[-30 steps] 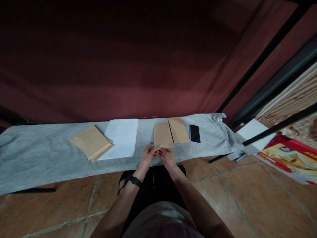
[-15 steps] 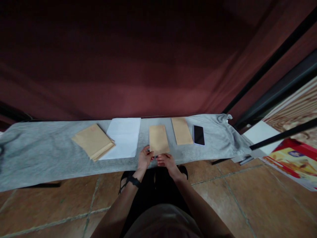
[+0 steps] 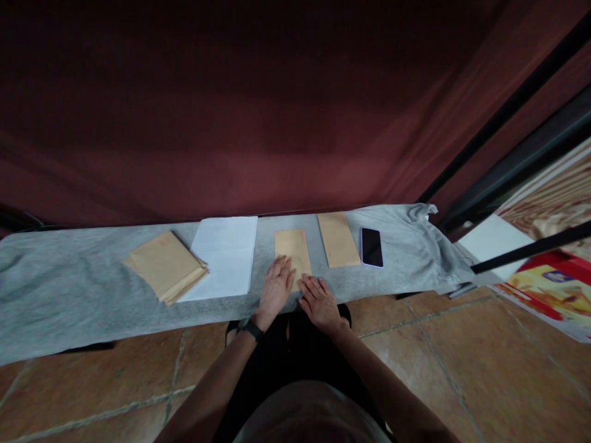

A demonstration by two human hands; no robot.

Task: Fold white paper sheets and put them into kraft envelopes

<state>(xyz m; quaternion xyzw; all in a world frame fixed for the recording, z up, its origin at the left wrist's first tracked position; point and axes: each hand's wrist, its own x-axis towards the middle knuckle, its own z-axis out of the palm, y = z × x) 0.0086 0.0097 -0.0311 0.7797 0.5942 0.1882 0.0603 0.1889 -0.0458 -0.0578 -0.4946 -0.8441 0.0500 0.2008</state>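
A brown paper envelope (image 3: 293,244) lies flat on the grey cloth in front of me, small red print near its far right corner. My left hand (image 3: 276,286) rests on its left side, fingers stretched out and palm down. On the near right corner lies my right hand (image 3: 320,303), its fingers also flat and spread. Another brown envelope (image 3: 338,239) lies to the right, touched by neither hand. Left of my hands are a stack of white paper (image 3: 226,255) and a fanned pile of brown envelopes (image 3: 161,261), which overlaps the paper's edge.
A phone (image 3: 372,247) with a pale purple edge lies right of the second envelope. Grey cloth (image 3: 69,289) covers the narrow bench. Behind it hangs a dark red surface (image 3: 277,154). Black bars (image 3: 530,249) and a red and yellow printed box (image 3: 554,286) stand at the right.
Both hands have gone from gripping the envelope's near edge to lying flat on it. My left hand has moved farther up its left side. The view has shifted slightly.
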